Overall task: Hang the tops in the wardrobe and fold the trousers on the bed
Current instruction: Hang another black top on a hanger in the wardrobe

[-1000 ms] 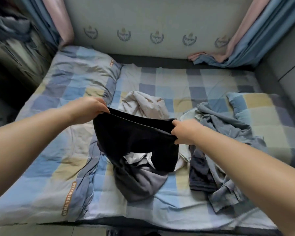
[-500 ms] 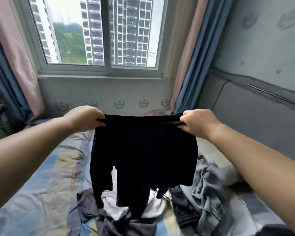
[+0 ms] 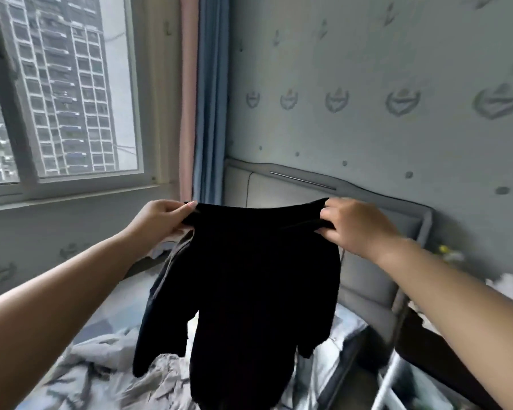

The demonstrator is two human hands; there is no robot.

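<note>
The wall point(image 3: 367, 84) and the window point(image 3: 57, 93) fill the back, with the headboard point(image 3: 367, 276) below. The bed point(image 3: 107, 371) lies under a black top point(image 3: 249, 285), which hangs in the air. The left hand point(image 3: 160, 221) and right hand point(image 3: 359, 224) each pinch its upper edge.

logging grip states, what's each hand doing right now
Left hand: fingers pinch the black garment at its top edge.
Right hand: fingers grip the same top edge at the other end.
</note>
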